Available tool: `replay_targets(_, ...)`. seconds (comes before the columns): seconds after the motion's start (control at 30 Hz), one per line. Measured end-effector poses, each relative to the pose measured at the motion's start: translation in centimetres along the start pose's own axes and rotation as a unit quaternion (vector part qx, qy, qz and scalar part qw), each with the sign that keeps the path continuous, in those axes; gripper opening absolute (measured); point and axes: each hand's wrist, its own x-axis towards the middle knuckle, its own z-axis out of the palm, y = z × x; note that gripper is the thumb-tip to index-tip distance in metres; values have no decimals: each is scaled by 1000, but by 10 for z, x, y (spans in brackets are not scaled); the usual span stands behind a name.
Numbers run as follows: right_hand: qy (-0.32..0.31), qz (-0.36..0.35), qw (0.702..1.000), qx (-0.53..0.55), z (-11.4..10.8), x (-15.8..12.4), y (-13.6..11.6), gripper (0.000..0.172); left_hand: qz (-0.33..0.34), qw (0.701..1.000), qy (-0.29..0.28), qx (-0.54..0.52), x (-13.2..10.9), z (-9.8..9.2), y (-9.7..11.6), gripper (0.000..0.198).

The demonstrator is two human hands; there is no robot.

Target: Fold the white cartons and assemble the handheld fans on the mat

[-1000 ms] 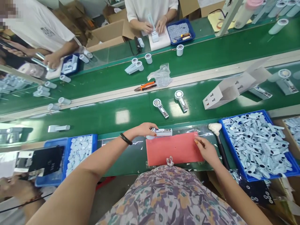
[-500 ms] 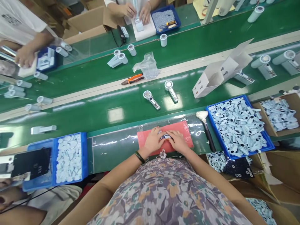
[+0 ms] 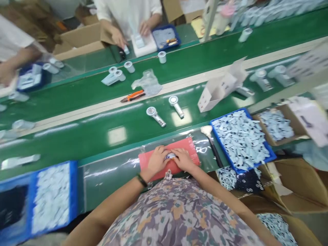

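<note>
On the red mat (image 3: 191, 150) lies a small white plastic fan part (image 3: 170, 156) with a dark round spot. Most of it is hidden under my fingers. My left hand (image 3: 158, 160) holds it from the left, fingers curled over it. From the other side my right hand (image 3: 183, 159) grips its right end, thumb and fingers close together. Beyond the mat, two handheld fans (image 3: 155, 116) (image 3: 176, 106) with round heads and narrow handles lie on the green belt.
Right of the mat lies a black-handled mallet (image 3: 216, 150) with a whitish head, beside a blue tray (image 3: 269, 155) of pale parts. Another blue tray (image 3: 73, 191) of white pieces sits at left. Orange-handled pliers (image 3: 133, 96) and an open white carton (image 3: 212, 94) stand farther off. Co-workers sit opposite.
My view has shifted, so the bench appears farther left. Both hands stay on the fan part. Across the belt, a co-worker's hand has moved from the piece to a dark tool beside it.
</note>
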Motion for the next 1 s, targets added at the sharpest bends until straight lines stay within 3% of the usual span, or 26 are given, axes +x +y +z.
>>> replay_targets(0.1,52,-29,998,23,-24,-3,14,48,29,997,-17,63,3,-16,-28,32)
replay_targets(0.17,145,-15,989,11,-53,-10,36,43,35,993,-3,112,15,-38,-58,32)
replay_targets(0.27,302,106,946,-54,-109,-20,77,39,12,980,54,189,46,-82,-108,30)
replay_targets(0.33,353,210,905,-105,-143,-19,101,39,-23,969,96,225,73,-106,-136,32)
replay_targets(0.43,351,318,867,-154,-177,-3,118,41,-59,964,112,235,107,-123,-156,40)
replay_targets(0.5,329,364,855,-171,-188,10,120,42,-61,969,99,217,118,-120,-156,47)
replay_targets(0.57,302,401,847,-178,-194,19,121,43,-58,974,108,191,113,-109,-150,54)
replay_targets(0.67,295,420,842,-163,-201,18,125,44,-56,976,151,147,74,-83,-139,54)
replay_targets(0.8,379,344,853,-105,-195,7,119,55,-74,984,143,80,-26,-45,-132,50)
replay_targets(0.9,333,282,900,-2,-152,7,93,61,-124,980,141,59,-100,-34,-140,51)
replay_targets(1.0,192,202,958,66,-77,22,59,58,-201,965,148,86,-151,-56,-176,54)
